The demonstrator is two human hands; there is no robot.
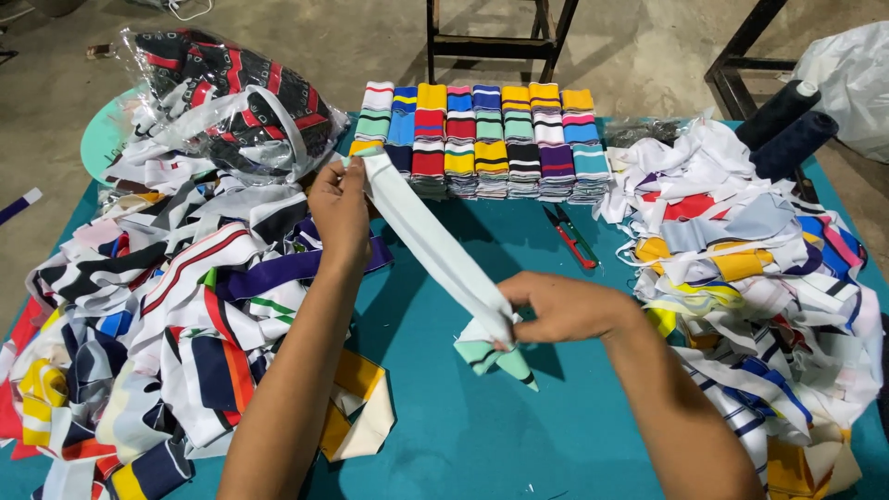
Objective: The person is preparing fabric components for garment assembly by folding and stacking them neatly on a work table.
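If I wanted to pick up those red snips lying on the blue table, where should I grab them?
Probably by the red handles of the snips, coming straight down from above. They lie flat on the table in a bare gap between the folded stacks and the right-hand pile, so nothing blocks a top grasp.

A clear plastic bag (231,102) sits at the far left corner of the teal table (463,435), bulging and crinkled, stuffed with dark fabric pieces patterned in red and white. Its mouth lies open toward the near side, and the glossy film catches the light in pale streaks. Off the table's far right corner, a white plastic bag (847,83) rests on the floor, rounded and wrinkled, partly cut off by the picture's edge; what it holds cannot be seen. No labels, signs or screens show anywhere.
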